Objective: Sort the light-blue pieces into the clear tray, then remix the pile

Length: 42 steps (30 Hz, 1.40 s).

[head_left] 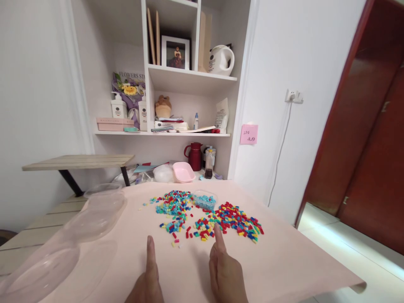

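A: Small multicoloured plastic beads (208, 214) are spread on the pale pink table (284, 261), just beyond both hands.
B: Right hand (225, 273) is nearer, forefinger at the pile's near edge. Left hand (147, 282) likewise extended; nothing gripped.

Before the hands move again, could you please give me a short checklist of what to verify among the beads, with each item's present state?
1. Left hand empty, forefinger out, short of the beads: ok.
2. Right hand empty, fingertip at the near edge of the mixed pile: ok.
3. Small clear dish of blue beads within reach behind the piles: ok.
4. Blue-green pile kept apart from the mixed pile: not ok, strays lie between them.
5. Clear trays on the left free of beads: ok, as far as shows.
6. All beads safely back from the table edge: ok.
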### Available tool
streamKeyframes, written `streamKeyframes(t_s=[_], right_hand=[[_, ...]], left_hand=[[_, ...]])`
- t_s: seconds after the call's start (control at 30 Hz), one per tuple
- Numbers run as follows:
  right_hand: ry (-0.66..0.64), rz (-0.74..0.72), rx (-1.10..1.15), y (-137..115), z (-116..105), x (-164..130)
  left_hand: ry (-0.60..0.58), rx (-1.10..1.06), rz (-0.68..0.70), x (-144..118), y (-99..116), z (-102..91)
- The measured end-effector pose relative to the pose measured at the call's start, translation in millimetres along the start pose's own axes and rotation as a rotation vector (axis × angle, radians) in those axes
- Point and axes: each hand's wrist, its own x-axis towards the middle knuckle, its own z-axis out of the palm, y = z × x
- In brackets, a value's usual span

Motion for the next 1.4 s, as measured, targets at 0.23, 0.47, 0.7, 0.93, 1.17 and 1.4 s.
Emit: streamKeyframes(t_s=[0.23,0.47,0.7,0.93,1.17,1.4], right_hand=[[0.020,0.016,-0.017,-4.6,-2.5,3.3],[0.012,0.006,0.041,-5.3,-5.2,4.4],[-0.022,0.046,0.028,-4.2,-1.2,-0.9],[-0.044,0.051,0.043,-3.8,-0.2,-2.7],[-0.083,0.083,0.072,-2.4,-0.2,-3.1],[-0.215,-0.045,0.051,-5.6,-4.9,9.3]], left_hand=[[-0.040,0.047,-0.045,0.8,3.0,-1.6],[-0.043,0.112,-0.033,0.0,2.5,-1.5],[-0.030,0.139,-0.002,0.5,0.8,-0.5],[-0.067,0.143,0.001,0.1,3.0,-3.6],[-0.071,0.130,-0.003,1.8,0.7,-0.6],[0.003,-0.061,0.084,7.5,-10.2,13.8]])
